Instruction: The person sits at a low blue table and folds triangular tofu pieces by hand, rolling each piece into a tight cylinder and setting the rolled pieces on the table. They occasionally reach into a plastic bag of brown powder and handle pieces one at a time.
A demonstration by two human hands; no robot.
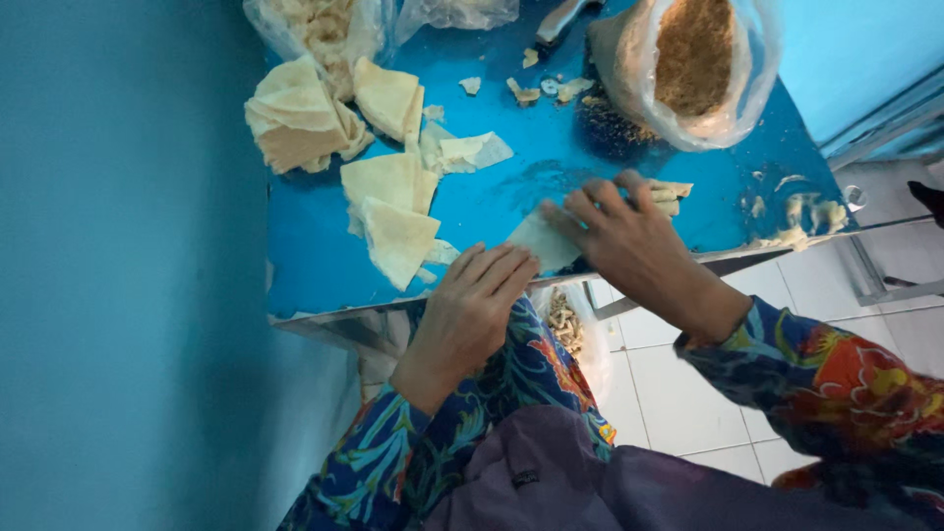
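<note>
A thin pale pastry sheet point(544, 239) lies at the near edge of the blue table point(315, 251). My right hand point(629, 241) presses its fingers on the sheet's right side, folding or rolling it. My left hand point(470, 307) rests flat at the table edge, its fingertips touching the sheet's left corner. Both sleeves carry a bright floral print. Just beyond my right hand sit a few rolled pastry pieces point(672, 195).
Folded triangular pastry sheets point(393, 211) lie left of the hands, with another pile point(295, 118) further back. A clear bag of brown crumbly filling point(693, 59) stands at the back right. A bag of finished pieces point(563, 323) hangs below the table edge. A blue wall is on the left.
</note>
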